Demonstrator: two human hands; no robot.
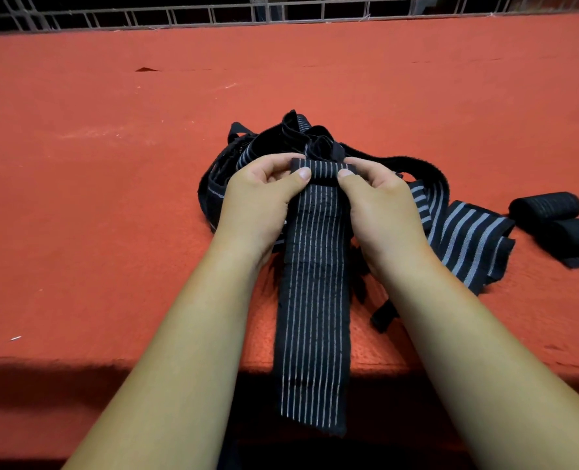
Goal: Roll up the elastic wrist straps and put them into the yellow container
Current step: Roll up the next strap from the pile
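A black elastic strap with thin white stripes [313, 300] runs from my hands toward me and hangs over the table's front edge. Its far end is curled into a small roll. My left hand [261, 198] pinches the roll's left side, thumb on top. My right hand [379, 201] pinches its right side the same way. Behind my hands lies a tangled pile of black straps [281, 140]. No yellow container shows in the head view.
A loose striped strap [468, 239] lies folded to the right of my right wrist. Two rolled black straps [549, 205] rest at the far right. The red felt table [111, 164] stretches left and back to a wire grid fence [281, 11].
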